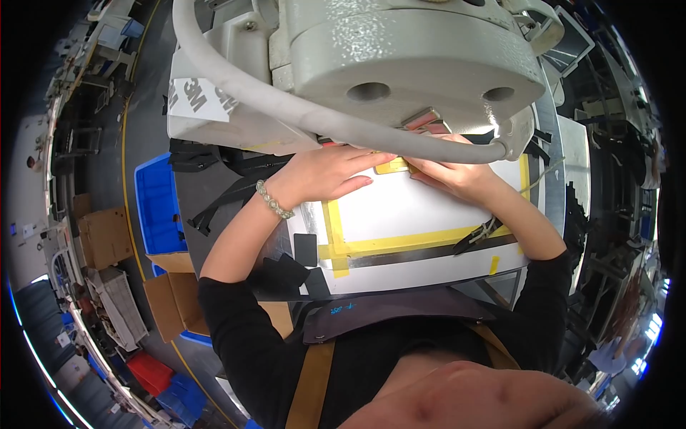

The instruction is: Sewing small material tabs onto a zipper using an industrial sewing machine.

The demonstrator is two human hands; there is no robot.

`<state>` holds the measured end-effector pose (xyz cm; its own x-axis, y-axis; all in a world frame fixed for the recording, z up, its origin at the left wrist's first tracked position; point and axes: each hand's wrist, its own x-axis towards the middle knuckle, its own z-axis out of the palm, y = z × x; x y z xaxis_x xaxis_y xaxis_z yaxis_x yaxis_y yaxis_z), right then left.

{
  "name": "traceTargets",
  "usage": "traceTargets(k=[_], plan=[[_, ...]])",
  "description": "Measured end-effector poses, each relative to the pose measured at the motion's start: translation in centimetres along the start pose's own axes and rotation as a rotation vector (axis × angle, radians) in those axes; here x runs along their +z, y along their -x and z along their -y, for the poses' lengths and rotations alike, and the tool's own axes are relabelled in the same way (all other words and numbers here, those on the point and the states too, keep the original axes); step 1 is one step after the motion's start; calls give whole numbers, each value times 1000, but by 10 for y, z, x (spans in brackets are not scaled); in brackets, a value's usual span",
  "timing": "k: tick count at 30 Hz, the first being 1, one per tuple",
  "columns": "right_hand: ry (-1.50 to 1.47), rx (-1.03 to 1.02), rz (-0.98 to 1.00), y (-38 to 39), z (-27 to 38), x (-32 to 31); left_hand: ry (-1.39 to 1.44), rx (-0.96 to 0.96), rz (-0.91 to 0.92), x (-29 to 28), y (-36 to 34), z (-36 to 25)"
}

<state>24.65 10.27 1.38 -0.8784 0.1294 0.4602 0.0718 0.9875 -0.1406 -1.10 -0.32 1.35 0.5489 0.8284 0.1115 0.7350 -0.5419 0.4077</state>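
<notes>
My left hand (325,174) lies low over the white work surface (429,212), its fingers stretched out to the right. Its fingertips reach a small yellow piece (392,166) under the machine head. From the other side comes my right hand (461,179), fingers extended toward the same piece, with the thumb side beside its right end. A thick grey hose (307,114) crosses in front and hides part of the right fingers. Above both hands hangs a large light-grey machine head (414,64). A red-and-silver part (423,119) shows beneath it.
Yellow tape (400,244) borders the white surface. Thread snips or a similar dark tool (473,238) lies near my right forearm. Black straps (232,187) and dark square patches (306,250) lie on the left. Blue bin (156,204) and cardboard box (171,297) stand beside the table.
</notes>
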Motion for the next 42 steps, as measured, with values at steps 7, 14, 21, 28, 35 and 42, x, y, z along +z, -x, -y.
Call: traceTargets(k=[7,14,21,28,35,42], plan=[[-20,13,-1,0,2,0,31,-11,34,-2,-1,1],[-16,1,-8,0,1,1,88,-13,69,-3,-4,2],[-11,10,-18,0,2,2,106,37,41,4,-8,9],[-66,68,76,8,2,3,159,43,59,7,-11,11],[-131,168,180,9,0,2,160,40,86,5,-11,10],[-73,82,69,2,0,3,185,46,69,5,-11,11]])
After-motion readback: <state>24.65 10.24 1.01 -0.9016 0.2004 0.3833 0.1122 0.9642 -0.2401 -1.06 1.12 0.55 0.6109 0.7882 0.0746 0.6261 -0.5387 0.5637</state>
